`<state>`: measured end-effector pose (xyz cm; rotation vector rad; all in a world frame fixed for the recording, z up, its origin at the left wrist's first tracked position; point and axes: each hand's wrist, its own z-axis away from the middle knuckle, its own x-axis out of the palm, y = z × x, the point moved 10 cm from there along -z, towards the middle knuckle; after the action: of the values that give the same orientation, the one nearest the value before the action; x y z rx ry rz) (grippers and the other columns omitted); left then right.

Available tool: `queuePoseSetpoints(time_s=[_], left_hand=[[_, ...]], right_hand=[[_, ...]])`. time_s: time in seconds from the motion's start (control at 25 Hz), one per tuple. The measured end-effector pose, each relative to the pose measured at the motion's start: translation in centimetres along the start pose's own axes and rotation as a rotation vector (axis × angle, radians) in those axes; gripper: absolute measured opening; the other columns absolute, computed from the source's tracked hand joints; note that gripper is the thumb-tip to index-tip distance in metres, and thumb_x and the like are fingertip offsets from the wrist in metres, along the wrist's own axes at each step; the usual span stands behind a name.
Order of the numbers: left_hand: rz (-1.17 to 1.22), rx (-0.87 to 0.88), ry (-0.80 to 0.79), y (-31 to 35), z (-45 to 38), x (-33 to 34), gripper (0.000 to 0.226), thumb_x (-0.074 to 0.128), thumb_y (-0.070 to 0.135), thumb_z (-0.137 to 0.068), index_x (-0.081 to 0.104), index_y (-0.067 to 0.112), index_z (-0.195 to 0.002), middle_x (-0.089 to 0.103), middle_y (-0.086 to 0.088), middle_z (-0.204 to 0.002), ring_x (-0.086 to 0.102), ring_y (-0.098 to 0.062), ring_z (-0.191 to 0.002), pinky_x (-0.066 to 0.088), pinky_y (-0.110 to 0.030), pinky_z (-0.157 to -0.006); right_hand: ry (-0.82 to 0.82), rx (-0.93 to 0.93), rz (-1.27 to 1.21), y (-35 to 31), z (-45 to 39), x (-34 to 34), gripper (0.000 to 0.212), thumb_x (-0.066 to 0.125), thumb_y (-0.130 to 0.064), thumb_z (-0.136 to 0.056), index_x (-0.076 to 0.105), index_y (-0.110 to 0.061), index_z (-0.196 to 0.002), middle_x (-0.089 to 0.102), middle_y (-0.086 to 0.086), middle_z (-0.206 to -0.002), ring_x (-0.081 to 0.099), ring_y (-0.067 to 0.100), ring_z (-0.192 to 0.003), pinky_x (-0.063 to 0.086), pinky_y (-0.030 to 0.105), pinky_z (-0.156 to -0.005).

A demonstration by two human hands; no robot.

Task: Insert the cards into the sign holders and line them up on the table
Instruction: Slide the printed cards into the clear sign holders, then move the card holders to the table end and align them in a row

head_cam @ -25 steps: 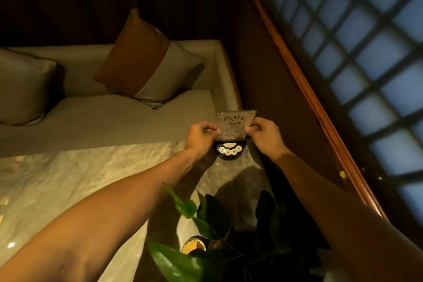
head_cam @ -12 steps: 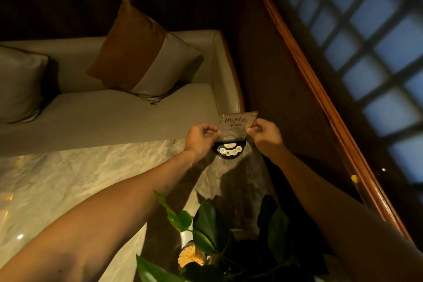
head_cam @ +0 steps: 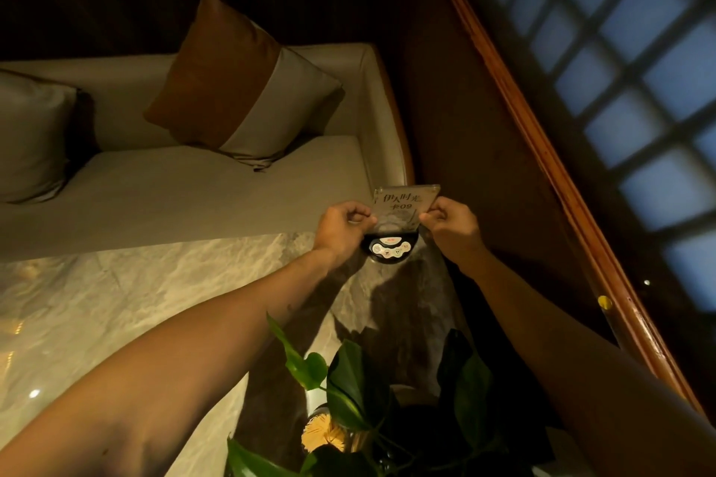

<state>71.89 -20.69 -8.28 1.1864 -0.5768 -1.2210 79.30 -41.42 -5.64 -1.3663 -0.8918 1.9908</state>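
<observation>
At the marble tabletop's [head_cam: 116, 314] far corner, both hands, left [head_cam: 343, 230] and right [head_cam: 451, 227], pinch the clear acrylic sign holder's [head_cam: 405, 205] side edges, fingers curled closed.

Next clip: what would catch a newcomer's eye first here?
Both hands, left hand and right hand, pinch the sides of a clear sign holder with a printed card, at the far edge of the marble table. A black call button sits just below it. Green plant leaves crowd the near foreground.
</observation>
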Motion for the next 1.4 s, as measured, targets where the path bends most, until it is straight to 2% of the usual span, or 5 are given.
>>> queuePoseSetpoints(time_s=[0.4, 0.6, 0.72, 0.96, 1.4], left_hand=[[-0.146, 0.032, 0.003, 0.7, 0.0, -2.5, 0.041, 0.053, -0.014, -0.089, 0.069, 0.007, -0.121, 0.067, -0.003, -0.109, 0.064, -0.016, -0.106, 0.053, -0.032, -0.099], [-0.238, 0.029, -0.048, 2.3, 2.5, -5.4, 0.036, 0.059, -0.002, -0.092, 0.067, 0.01, -0.125, 0.068, -0.004, -0.118, 0.064, -0.021, -0.114, 0.049, -0.036, -0.105], [-0.318, 0.008, -0.177, 4.0, 6.2, -6.7, 0.038, 0.067, 0.015, -0.093, 0.063, 0.011, -0.131, 0.065, -0.009, -0.13, 0.061, -0.021, -0.119, 0.046, -0.033, -0.106], [-0.42, 0.067, -0.238, 9.3, 14.9, -14.5, 0.053, 0.065, 0.041, -0.093, 0.059, 0.012, -0.137, 0.062, -0.006, -0.137, 0.058, -0.02, -0.124, 0.043, -0.026, -0.099], [-0.348, 0.129, 0.038, 7.5, 31.1, -37.0, 0.066, 0.066, 0.06, -0.084, 0.055, 0.027, -0.14, 0.054, 0.005, -0.143, 0.051, -0.015, -0.131, 0.042, -0.034, -0.107]], right_hand=[[-0.066, 0.075, 0.052, -0.7, 1.8, 0.1, 0.025, 0.055, -0.003, -0.097, 0.061, -0.003, -0.121, 0.064, 0.004, -0.111, 0.06, 0.018, -0.102, 0.052, 0.028, -0.082], [-0.19, 0.154, 0.132, -2.1, 3.7, 0.3, 0.009, 0.066, -0.012, -0.095, 0.064, -0.019, -0.09, 0.066, -0.004, -0.097, 0.063, 0.019, -0.1, 0.048, 0.026, -0.071], [-0.288, 0.099, 0.225, -5.8, 5.9, 0.7, 0.003, 0.067, -0.014, -0.095, 0.07, -0.016, -0.096, 0.064, -0.004, -0.114, 0.059, 0.017, -0.111, 0.049, 0.029, -0.09], [-0.503, -0.086, 0.527, -15.9, 12.2, 2.9, 0.046, 0.068, -0.025, -0.095, 0.058, -0.01, -0.137, 0.063, 0.012, -0.134, 0.061, 0.028, -0.12, 0.05, 0.04, -0.1], [-0.315, -0.427, 0.494, -32.9, 28.0, 15.6, 0.09, 0.073, -0.05, -0.086, 0.024, -0.03, -0.16, 0.027, 0.003, -0.166, 0.026, 0.023, -0.152, 0.029, 0.039, -0.118]])
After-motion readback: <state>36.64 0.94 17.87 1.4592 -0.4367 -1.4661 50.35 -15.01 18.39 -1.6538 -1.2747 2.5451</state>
